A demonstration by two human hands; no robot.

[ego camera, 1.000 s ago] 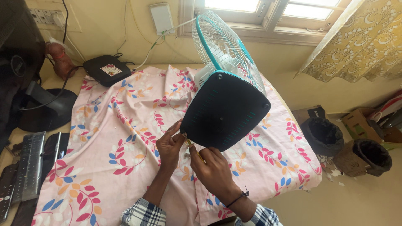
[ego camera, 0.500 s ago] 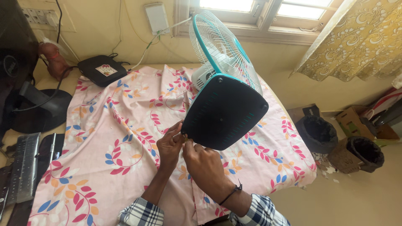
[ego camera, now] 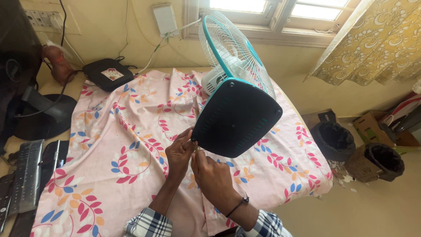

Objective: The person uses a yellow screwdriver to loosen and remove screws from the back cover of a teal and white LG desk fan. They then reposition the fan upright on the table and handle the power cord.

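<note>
A table fan lies tipped on a floral cloth [ego camera: 109, 145], its teal-rimmed white grille [ego camera: 232, 52] towards the window and its dark square base [ego camera: 239, 116] facing me. My left hand [ego camera: 180, 152] holds the base's lower left edge with curled fingers. Just below it, my right hand [ego camera: 213, 175], with a dark band on the wrist, has its fingertips pinched together against the same edge. Whatever they pinch is hidden. My sleeves are checked.
A black box [ego camera: 107, 73] with cables sits at the back left, a monitor stand [ego camera: 41, 114] and keyboard [ego camera: 24, 180] at the left. Two dark bins [ego camera: 335, 140] [ego camera: 383, 160] and cardboard boxes stand on the floor at right. A yellow curtain [ego camera: 377, 39] hangs by the window.
Both hands stay at the base's lower left edge, the right hand drawn closer to the left. The fan has hardly moved; my view has shifted slightly.
</note>
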